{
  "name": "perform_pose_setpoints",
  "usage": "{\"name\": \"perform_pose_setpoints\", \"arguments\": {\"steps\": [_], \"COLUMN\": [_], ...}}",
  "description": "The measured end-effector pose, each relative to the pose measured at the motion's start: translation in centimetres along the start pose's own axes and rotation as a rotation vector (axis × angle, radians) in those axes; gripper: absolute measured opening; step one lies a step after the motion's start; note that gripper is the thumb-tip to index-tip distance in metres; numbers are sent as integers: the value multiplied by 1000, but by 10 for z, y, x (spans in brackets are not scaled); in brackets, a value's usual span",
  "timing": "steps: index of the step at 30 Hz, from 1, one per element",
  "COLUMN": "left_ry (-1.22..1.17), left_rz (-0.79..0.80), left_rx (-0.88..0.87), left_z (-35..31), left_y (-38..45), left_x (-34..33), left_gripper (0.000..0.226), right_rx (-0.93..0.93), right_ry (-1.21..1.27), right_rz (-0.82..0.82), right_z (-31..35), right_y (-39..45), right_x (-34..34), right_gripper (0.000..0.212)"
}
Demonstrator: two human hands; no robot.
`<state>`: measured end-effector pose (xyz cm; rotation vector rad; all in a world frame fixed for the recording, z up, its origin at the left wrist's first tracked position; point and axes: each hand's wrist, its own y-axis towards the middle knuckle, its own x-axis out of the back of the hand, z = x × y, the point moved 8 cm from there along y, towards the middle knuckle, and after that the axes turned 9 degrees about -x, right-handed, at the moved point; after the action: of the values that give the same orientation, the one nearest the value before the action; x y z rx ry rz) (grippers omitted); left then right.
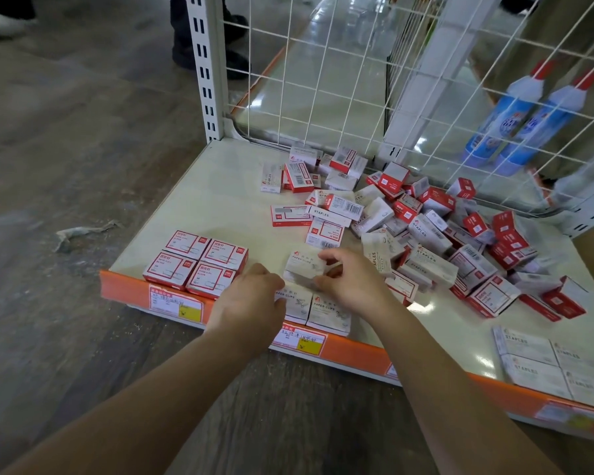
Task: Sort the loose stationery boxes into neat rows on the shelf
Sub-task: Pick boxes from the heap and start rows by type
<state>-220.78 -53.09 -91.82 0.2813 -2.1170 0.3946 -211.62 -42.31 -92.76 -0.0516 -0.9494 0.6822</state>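
Low to the wood-look floor [66, 138] sits a cream shelf [199, 207] with an orange front lip [354, 354] carrying price labels, backed by a white wire grid [323, 80] and a slotted upright post [204, 63]. Loose stationery boxes [422, 228], red-and-white and plain white, several printed STAPLES, lie in a jumbled heap across the middle and right of the shelf, some tilted or on edge. At the front left, four red-framed boxes [196, 264] stand flat in a tidy two-by-two block, touching one another. At the front right, a similar block of white staple boxes [549, 365] lies against the lip. Between these, white paper clip boxes [318, 310] sit side by side at the front edge. The right hand [348, 279] grasps one white box [304, 265] with thumb and curled fingers, holding it just above the paper clip boxes. The left hand [251, 296] rests beside it over the left end of that row, knuckles up; its fingertips are hidden, so whether it is grasping cannot be told. Two blue bottles [518, 121] with red caps stand behind the grid at the right. A crumpled scrap [83, 233] lies on the floor left of the shelf.
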Motion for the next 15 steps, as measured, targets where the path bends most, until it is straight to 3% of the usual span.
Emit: {"name": "perform_pose_setpoints", "arguments": {"steps": [15], "left_ry": [-19], "left_rz": [-52], "left_rx": [29], "left_z": [8], "left_y": [3], "left_x": [1], "left_gripper": [41], "right_rx": [15], "right_ry": [65], "right_rz": [-4], "right_z": [1], "right_y": [0], "right_x": [-8], "right_gripper": [37]}}
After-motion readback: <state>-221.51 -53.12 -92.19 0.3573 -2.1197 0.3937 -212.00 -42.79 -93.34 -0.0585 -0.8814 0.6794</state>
